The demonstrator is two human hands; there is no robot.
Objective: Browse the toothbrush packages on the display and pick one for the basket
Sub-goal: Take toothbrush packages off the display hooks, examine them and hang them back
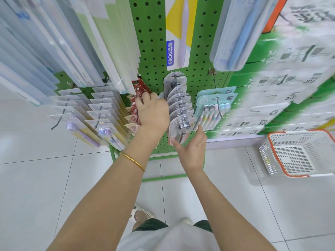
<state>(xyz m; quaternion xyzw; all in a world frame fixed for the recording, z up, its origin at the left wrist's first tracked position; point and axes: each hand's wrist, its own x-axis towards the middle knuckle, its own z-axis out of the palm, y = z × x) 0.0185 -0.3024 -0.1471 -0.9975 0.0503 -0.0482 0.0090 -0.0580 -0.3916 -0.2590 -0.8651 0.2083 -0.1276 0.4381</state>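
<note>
Head view, near field: white shirt hem, dark green shorts and one pale sandal (140, 213) over glossy white floor tiles (54, 178). Both bare forearms extend forward. A thin gold bangle (133, 161) circles the left wrist.

Left hand (152, 113): knuckles up, fingers bent down over the top edges of the red packages (140, 93), a row of scalloped red cards on one hook. The fingertips are hidden among the cards.

Right hand (192, 147): spread wide, palm toward the display, fingers straight, holding nothing. It sits just under the front of the clear packages (179, 109), rigid transparent blisters with rounded tops, overlapping on a steel hook. The front pack lies between thumb and forefinger; contact cannot be confirmed.

Just right of that row hang pastel multi-packs (213, 109) on mint cards, with brush heads in a line. To the left hang flat white-carded packs with purple brushes (101, 124).

Floor, right and well apart from both hands: basket (297, 156), white plastic lattice with an orange rim.

Behind: green perforated pegboard (150, 42). Upper tier: long frosted sleeves (54, 42), a yellow-and-white pack marked FROG (178, 33), and a clear case with a blue brush (235, 33). Far right: blurred green-and-white stacked goods (290, 78).
</note>
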